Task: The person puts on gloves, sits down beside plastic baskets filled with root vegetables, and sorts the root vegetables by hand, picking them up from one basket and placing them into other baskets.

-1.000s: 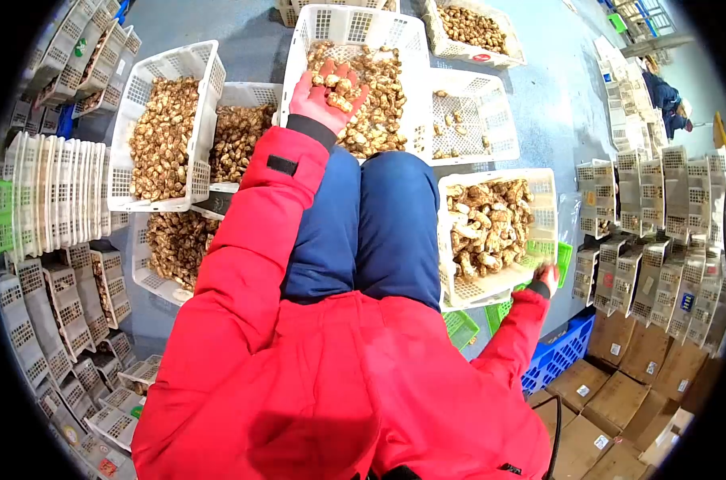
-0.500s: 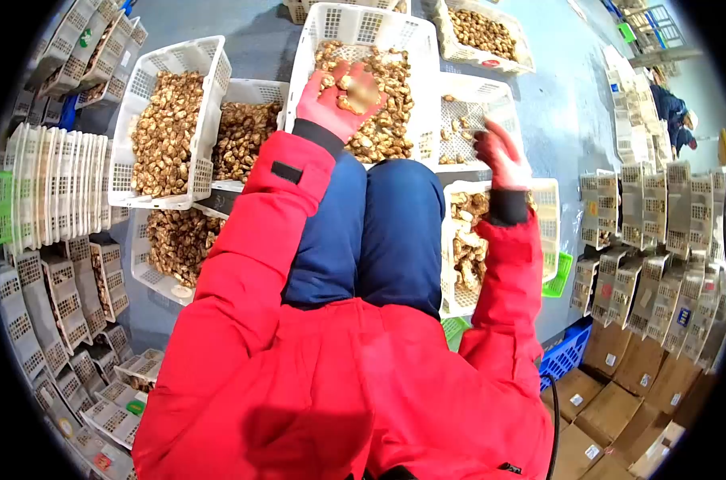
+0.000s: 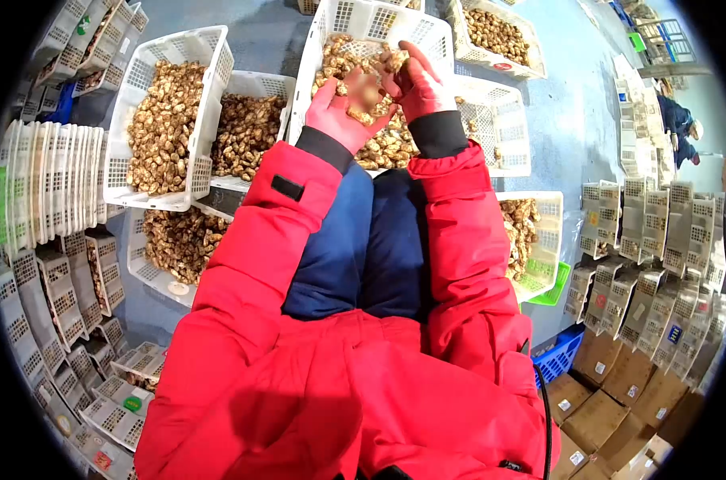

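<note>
Over the middle white crate point(image 3: 439, 40) of brown, knobbly pieces, my two hands are close together. My left hand point(image 3: 340, 114) is palm up, with several pieces resting in its cupped fingers; part of it is blurred. My right hand point(image 3: 421, 86) is just to its right, thumb and fingers closed round a brown piece point(image 3: 397, 61). More loose brown pieces point(image 3: 389, 148) lie in the crate below the hands.
Filled crates point(image 3: 116, 144) stand at the left, with another point(image 3: 555, 232) at my right knee. A sparsely filled crate point(image 3: 513, 132) is right of the middle one. Stacked crates point(image 3: 55, 184), cardboard boxes point(image 3: 595, 420) and a person point(image 3: 677, 120) are farther out.
My right hand has come up from the crate at the lower right to beside my left hand and now holds a piece. My left hand still carries pieces. The view has shifted slightly.
</note>
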The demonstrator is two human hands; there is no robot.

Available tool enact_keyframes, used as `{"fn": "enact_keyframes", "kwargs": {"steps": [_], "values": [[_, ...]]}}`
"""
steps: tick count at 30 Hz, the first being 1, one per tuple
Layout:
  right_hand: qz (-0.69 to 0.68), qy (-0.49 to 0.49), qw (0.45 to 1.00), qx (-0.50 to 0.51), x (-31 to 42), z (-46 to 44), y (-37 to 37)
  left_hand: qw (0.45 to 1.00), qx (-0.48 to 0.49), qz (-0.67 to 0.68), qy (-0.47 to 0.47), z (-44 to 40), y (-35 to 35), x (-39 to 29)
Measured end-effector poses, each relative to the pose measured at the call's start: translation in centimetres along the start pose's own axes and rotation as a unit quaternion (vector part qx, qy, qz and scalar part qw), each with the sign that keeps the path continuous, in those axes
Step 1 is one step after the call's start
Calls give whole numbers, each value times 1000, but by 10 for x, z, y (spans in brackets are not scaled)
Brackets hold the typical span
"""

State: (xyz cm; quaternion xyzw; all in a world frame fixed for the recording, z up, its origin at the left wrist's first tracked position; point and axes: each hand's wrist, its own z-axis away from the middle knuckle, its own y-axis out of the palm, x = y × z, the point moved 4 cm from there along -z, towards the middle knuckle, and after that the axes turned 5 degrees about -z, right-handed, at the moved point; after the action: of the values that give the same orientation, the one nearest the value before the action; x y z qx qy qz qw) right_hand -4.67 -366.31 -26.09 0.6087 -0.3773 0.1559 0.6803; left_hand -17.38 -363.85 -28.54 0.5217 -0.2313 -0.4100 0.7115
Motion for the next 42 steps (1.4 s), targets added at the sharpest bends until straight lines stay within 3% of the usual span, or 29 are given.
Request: {"fn": "enact_keyframes", "kwargs": {"steps": [2, 5, 9, 12, 14, 16, 22, 32, 37, 42], "values": [[-51, -14, 998, -33, 6, 5, 11, 1000, 21, 6, -7, -4, -5, 0], [7, 5, 999, 33, 7, 3, 10, 1000, 15, -4, 2, -2, -3, 0], [98, 11, 995, -13, 16, 11, 17, 1000, 1, -24, 9, -1, -2, -1], [222, 10, 974, -46, 17, 17, 29, 1000, 9, -28, -4, 0, -4, 0], [420, 4, 908, -13, 4, 14, 31, 999, 27, -16, -23, -7, -12, 0], [414, -17, 909, 44, -3, 15, 42, 998, 38, -35, -22, -7, -15, -3], [179, 54, 982, -35, 12, 21, 24, 999, 18, -26, -11, -2, -8, -2], [-20, 81, 997, -9, 0, 20, 9, 999, -19, -49, 11, -1, -7, -4], [56, 66, 996, 4, 3, 24, 7, 998, -28, -56, 11, -1, -5, -2], [254, 34, 966, -21, 7, 28, 21, 999, 15, -44, -5, -6, -11, 1]]}}
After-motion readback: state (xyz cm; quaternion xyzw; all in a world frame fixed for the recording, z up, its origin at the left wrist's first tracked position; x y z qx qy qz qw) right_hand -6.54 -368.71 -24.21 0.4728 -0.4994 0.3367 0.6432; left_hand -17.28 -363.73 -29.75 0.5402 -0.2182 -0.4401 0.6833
